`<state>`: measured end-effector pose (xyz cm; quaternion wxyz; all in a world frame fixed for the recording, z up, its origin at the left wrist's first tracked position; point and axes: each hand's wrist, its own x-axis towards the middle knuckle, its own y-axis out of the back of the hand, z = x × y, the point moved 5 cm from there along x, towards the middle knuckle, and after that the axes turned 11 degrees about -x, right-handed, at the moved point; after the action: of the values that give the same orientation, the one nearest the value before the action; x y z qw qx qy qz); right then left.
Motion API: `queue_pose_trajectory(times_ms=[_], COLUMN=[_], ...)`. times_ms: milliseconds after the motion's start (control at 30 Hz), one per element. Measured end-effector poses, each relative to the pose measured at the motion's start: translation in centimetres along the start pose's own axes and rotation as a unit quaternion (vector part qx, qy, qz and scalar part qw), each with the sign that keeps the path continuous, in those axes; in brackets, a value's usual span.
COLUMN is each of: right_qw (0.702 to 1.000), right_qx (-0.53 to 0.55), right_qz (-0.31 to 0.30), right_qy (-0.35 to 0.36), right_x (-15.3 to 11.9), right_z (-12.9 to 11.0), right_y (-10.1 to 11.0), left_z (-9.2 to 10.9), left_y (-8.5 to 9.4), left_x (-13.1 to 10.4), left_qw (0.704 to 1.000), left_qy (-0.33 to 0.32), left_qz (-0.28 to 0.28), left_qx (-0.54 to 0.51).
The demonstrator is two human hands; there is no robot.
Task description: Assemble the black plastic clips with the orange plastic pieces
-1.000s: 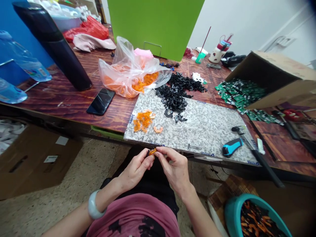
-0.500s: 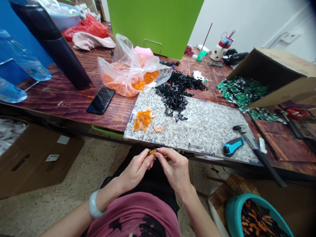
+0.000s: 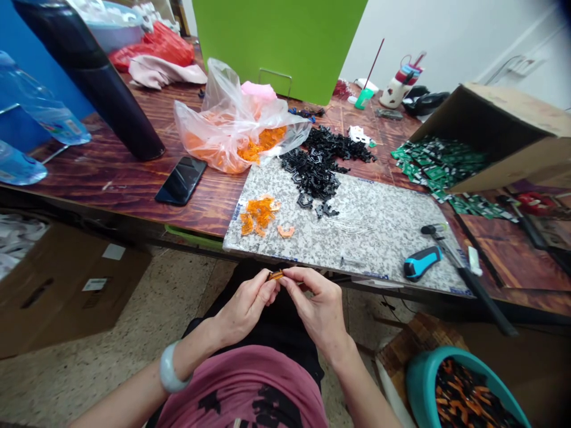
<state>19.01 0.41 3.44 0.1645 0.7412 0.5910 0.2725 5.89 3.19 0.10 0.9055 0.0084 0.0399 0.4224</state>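
Note:
A small orange and black piece (image 3: 276, 275) is pinched between my left hand (image 3: 245, 304) and my right hand (image 3: 317, 302), above my lap and just off the front edge of the speckled board (image 3: 379, 226). Fingers of both hands close on it from either side and partly hide it. On the board lie a small heap of orange parts (image 3: 259, 214), a single orange part (image 3: 286, 232), and a heap of black parts (image 3: 314, 169). Thin clear pieces (image 3: 354, 223) lie beside the black heap.
A plastic bag of orange parts (image 3: 241, 131), a phone (image 3: 181, 181) and a dark bottle (image 3: 107, 95) stand left. Rightward are a blue-black tool (image 3: 422, 263), a hammer-like tool (image 3: 468, 279), a carton with green boards (image 3: 504, 125), and a teal basin (image 3: 417, 380) below.
The piece between my fingertips looks slightly turned, with less black showing. My hands hold almost the same place, and the view has shifted very slightly.

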Motion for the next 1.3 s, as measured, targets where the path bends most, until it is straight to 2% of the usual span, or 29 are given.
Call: queue_pose_trajectory(times_ms=[200,400,800,1067,1300], right_qw=[0.990,0.978,0.969,0.969,0.976], right_qx=[0.083,0.130,0.149,0.137,0.115], right_qz=[-0.085,-0.139,-0.167,-0.185,-0.173], right_qy=[-0.080,-0.090,-0.108,-0.083,-0.065], right_x=[0.2,0.2,-0.1,-0.3,-0.6], right_z=[0.8,1.0,0.9,0.2,0.0], right_y=[-0.2,-0.5,-0.7,-0.6,-0.7], left_z=[0.1,0.7,1.4,1.3,0.8], left_y=[0.3,0.2,0.3,0.3,0.2], left_x=[-0.3,-0.4,-0.6,-0.7,-0.6], left_qw=[0.999,0.997,0.994,0.992,0.994], left_qy=[0.004,-0.005,-0.024,-0.037,-0.037], left_qz=[-0.031,-0.066,-0.093,-0.112,-0.098], left_qx=[0.018,0.038,0.047,0.052,0.041])
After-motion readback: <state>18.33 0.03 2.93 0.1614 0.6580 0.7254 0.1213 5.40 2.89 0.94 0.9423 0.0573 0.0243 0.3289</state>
